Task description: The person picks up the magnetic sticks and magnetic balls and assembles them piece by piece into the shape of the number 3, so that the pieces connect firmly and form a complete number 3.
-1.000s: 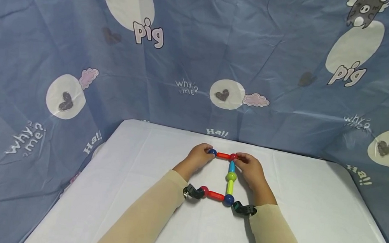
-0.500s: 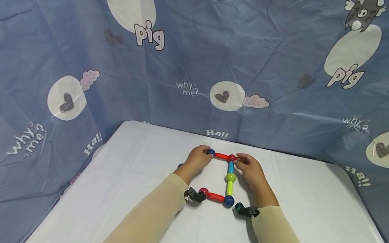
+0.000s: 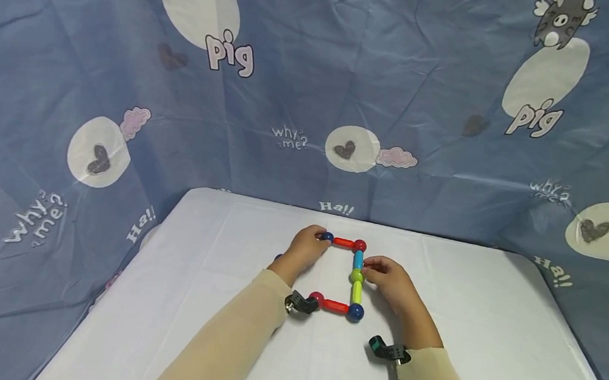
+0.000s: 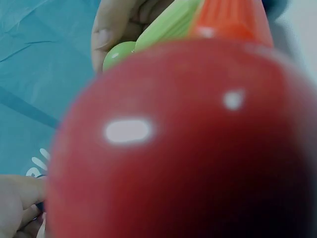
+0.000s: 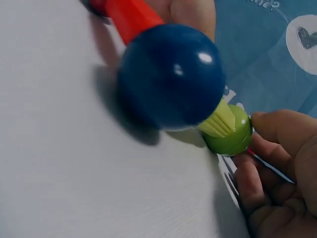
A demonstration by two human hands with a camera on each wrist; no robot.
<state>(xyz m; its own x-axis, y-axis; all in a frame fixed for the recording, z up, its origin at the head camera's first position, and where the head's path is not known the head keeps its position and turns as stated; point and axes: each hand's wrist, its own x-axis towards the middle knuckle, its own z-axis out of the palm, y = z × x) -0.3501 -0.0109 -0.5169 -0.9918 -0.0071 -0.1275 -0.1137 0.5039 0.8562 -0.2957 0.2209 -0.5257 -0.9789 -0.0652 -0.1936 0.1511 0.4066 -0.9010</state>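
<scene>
Ball-and-rod magnetic building pieces form an open-sided frame on the white table. My left hand (image 3: 307, 249) pinches the dark blue ball (image 3: 327, 237) at its far left end. A red rod (image 3: 343, 243) joins that ball to a red ball (image 3: 359, 246). Down the right side run a light blue rod (image 3: 358, 260), a green ball (image 3: 357, 276) and a yellow-green rod (image 3: 357, 293). My right hand (image 3: 392, 281) holds the green ball between thumb and fingers. At the near side, a blue ball (image 3: 356, 312), red rod (image 3: 335, 306) and red ball (image 3: 316, 299) continue the frame.
Another blue ball (image 3: 278, 256) peeks out behind my left wrist, mostly hidden. The white table (image 3: 489, 330) meets a blue patterned cloth (image 3: 292, 91) at the back. A black wrist strap device (image 3: 301, 303) hangs close to the near red ball.
My right hand has come nearer along the frame's right side, from the far red ball to the green ball. The left hand keeps its pinch on the blue ball.
</scene>
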